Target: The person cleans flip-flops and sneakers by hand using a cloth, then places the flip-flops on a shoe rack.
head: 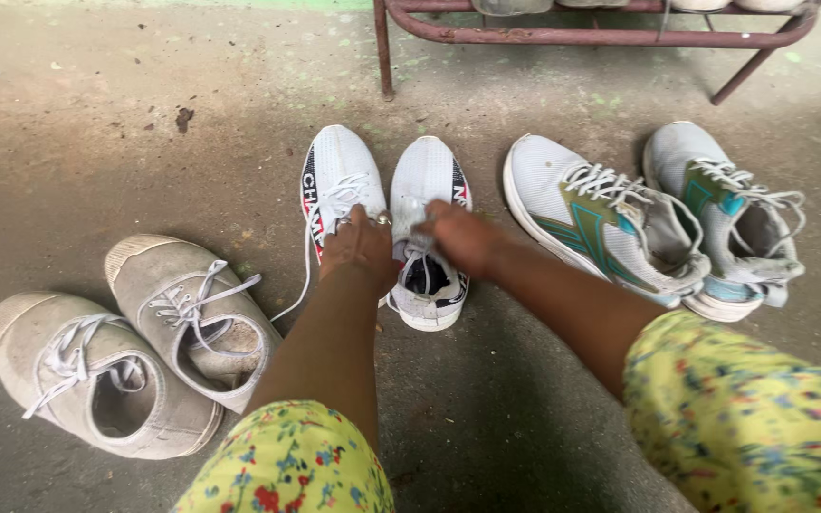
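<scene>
- Gripping the laces at the tongue of the right white knit sneaker, centre frame, both hands are pinched shut: left hand, right hand.
- Its mate sits touching at nine o'clock.
- Pulling both lace ends evenly, I judge, keeps tension balanced.

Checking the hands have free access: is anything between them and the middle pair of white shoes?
Nothing visible. The left hand and right hand already rest on the white shoes at the laces; the grey pair and the green-striped pair sit off to the sides.
</scene>
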